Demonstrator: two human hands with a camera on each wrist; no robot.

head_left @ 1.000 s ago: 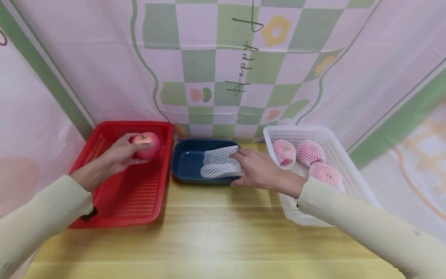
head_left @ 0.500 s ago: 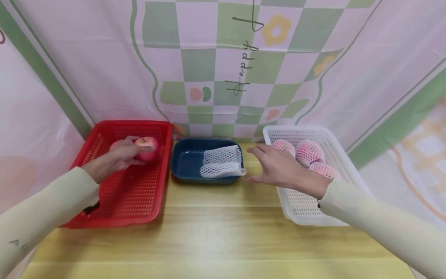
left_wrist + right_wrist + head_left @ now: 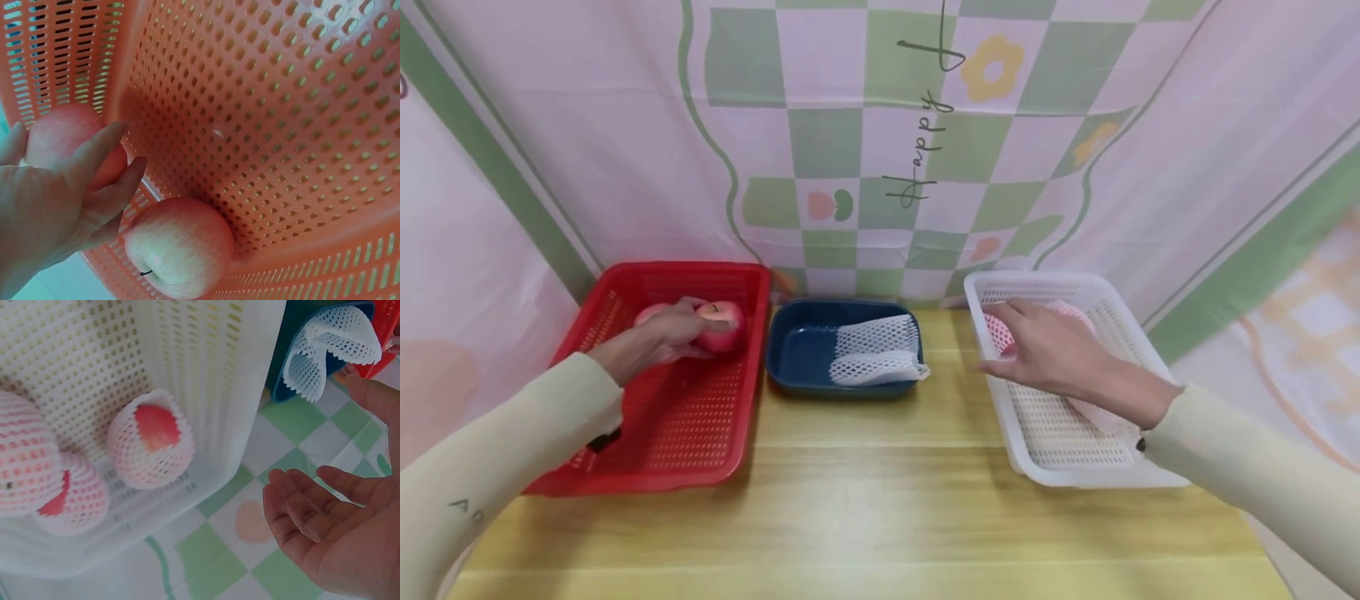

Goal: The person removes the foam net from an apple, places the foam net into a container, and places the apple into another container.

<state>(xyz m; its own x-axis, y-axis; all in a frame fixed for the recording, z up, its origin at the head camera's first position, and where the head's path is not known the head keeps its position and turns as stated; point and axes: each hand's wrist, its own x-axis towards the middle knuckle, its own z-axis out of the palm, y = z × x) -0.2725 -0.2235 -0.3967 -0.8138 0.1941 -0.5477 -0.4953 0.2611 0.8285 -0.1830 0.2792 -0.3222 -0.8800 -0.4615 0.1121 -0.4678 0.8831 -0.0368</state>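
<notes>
My left hand (image 3: 672,329) holds a red apple (image 3: 724,340) low inside the red basket (image 3: 688,417), thumb across its top. In the left wrist view, fingers reach round the apple (image 3: 59,128), and a second apple (image 3: 181,247) lies close by. My right hand (image 3: 1052,350) hovers over the white basket (image 3: 1075,454) with nothing in it. The right wrist view shows its fingers (image 3: 294,515) loosely bent. Several apples (image 3: 153,447) in pink foam nets lie in that basket, partly hidden by the hand in the head view.
Between the baskets stands a dark blue tray (image 3: 797,354). White foam nets (image 3: 877,350) lie in it, one end over its right rim. All stand on a wooden table (image 3: 880,500), with a checkered cloth (image 3: 898,142) hanging behind.
My right hand has let go of the foam nets and moved right, from the blue tray to over the white basket. My left hand has lowered the apple into the red basket.
</notes>
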